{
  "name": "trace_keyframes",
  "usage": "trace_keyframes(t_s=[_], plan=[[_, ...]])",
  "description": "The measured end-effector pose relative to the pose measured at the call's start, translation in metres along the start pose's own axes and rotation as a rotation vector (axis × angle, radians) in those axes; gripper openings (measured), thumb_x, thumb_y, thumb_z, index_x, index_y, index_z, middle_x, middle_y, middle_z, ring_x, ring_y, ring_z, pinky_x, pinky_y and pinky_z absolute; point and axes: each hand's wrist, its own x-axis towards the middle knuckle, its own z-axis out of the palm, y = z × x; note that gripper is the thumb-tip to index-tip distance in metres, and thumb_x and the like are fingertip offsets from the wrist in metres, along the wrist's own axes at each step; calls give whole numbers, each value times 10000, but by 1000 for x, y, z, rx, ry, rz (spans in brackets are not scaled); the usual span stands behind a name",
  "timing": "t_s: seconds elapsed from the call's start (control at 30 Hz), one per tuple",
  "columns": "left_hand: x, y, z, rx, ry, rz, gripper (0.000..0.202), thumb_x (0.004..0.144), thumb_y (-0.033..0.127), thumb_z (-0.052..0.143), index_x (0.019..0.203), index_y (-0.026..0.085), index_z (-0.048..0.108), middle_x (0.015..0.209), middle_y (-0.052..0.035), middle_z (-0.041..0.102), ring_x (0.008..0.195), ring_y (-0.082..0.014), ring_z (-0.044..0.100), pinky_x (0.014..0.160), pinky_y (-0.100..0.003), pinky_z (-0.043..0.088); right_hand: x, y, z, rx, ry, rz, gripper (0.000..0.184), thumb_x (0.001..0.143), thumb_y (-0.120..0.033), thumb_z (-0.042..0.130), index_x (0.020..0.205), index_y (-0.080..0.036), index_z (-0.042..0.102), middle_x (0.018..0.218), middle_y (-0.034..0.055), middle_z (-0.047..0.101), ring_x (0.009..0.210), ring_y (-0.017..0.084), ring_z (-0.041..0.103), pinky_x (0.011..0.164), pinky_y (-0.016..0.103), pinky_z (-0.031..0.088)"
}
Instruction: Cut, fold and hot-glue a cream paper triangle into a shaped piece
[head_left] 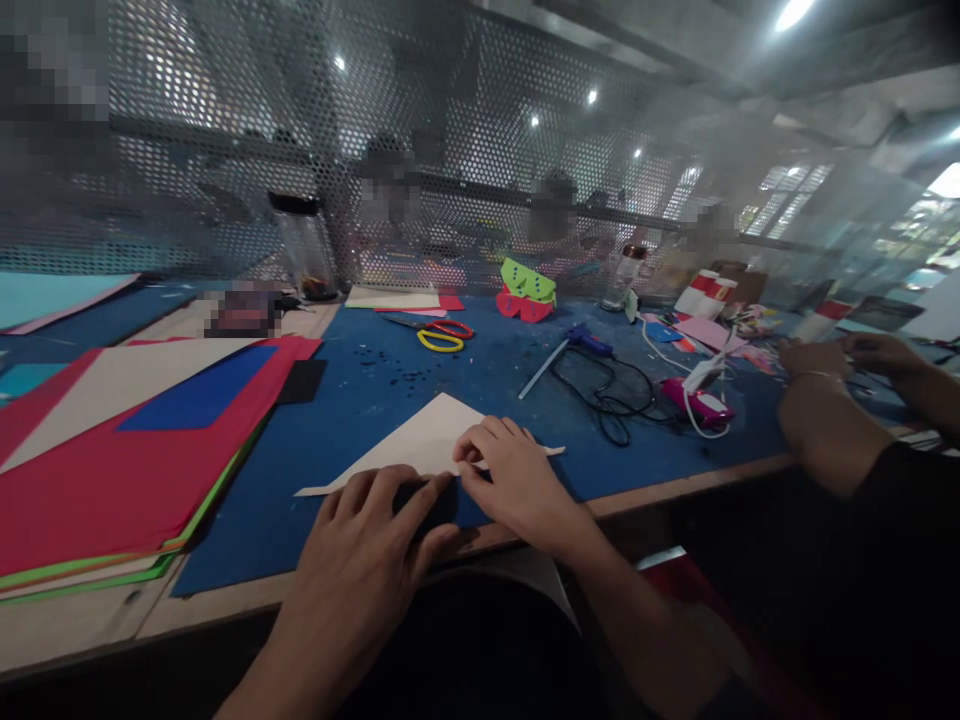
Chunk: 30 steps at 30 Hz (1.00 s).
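Left hand (360, 550) lies flat, palm down, fingers spread, at the desk's near edge; right hand (514, 480) just beside it, fingertips apparently pinched, forearm angled inward

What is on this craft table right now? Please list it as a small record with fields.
Left hand: flat, fingers spread, pressing the near edge of the cream paper
Right hand: fingers curled, tips on the same paper
Surface: blue mat on a wooden table
Left side: stack of coloured sheets
Behind: scissors, glue gun
Far right: another person's hands
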Motion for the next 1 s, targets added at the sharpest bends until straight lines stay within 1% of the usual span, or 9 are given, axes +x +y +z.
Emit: trace_keyframes(t_s=[0.2,0.47,0.67,0.87,1.0], plan=[[-1,-3,2,-31,-2,-11,399,1065,470,568,1410,296,668,1244,-111,667,1095,-337,609,909,-498,505,-8,18,-10,5,25,44,191,919,-67,598,993,-233,658,1086,12,717,1041,219,618,898,382,385],[-1,-4,1,-44,-2,-18,393,1067,464,567,1419,316,659,1246,-97,671,1109,-326,611,914,-480,494,-18,39,-26,13,16,91,208,908,-57,602,1006,-230,662,1085,17,719,1061,225,615,942,392,406],[-2,-6,1,-47,-1,-17,398,1077,500,535,1410,326,667,1248,-94,673,1111,-314,610,914,-456,492,-22,47,-32,49,5,94,239,916,-39,590,1041,-227,669,1103,29,714,1077,227,612,969,389,433],[-3,-7,1,-61,-12,-26,409,1084,507,516,1419,323,660,1256,-99,671,1127,-319,607,917,-471,500,-25,55,-33,61,31,82,311,892,-12,540,1085,-223,663,1126,47,704,1084,229,603,977,389,457],[-3,-7,1,-69,-21,-33,412,1073,501,538,1426,325,656,1261,-99,670,1126,-327,610,920,-489,510,-27,59,-36,55,30,79,350,882,10,498,1085,-223,663,1137,56,704,1099,230,604,992,400,462]])
